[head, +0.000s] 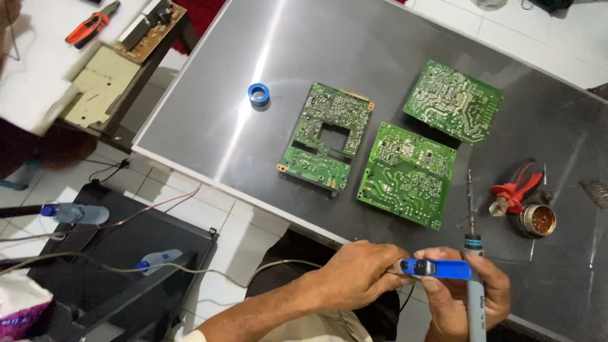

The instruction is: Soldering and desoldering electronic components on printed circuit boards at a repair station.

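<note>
Both hands meet at the table edge: my left hand (358, 272) pinches the blue plastic desoldering pump (437, 268), my right hand (465, 294) grips the grey-handled soldering iron (472, 253); priming looks underway, then reaching a green circuit board (407, 174).

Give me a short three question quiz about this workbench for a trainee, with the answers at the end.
1. How many green printed circuit boards lie on the grey metal table?
2. True or false: the blue ring-shaped tape roll touches a board.
3. Which hand grips the grey-handled soldering iron? A left, B right, C neither.

Key
1. Three: the green circuit board with a rectangular cut-out, the middle green board, and the far green board.
2. False, it lies apart, to the left of them.
3. B. The right hand holds it, while the left hand meets the small blue plastic tool.
</note>
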